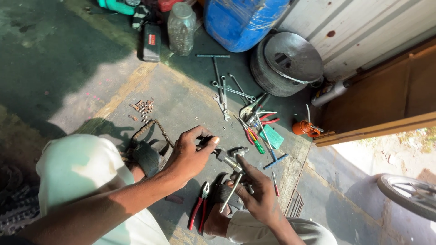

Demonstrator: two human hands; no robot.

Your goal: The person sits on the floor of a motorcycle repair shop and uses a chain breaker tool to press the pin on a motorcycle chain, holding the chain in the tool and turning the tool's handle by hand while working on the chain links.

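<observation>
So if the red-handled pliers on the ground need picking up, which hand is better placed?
Probably the left hand: it only pinches the end of the metal part, and the pliers lie below it. The right hand already grips a metal rod.

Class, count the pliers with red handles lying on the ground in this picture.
2: one pair of red-handled pliers near the person's knees, another in the tool pile; more may be hidden there.
</observation>
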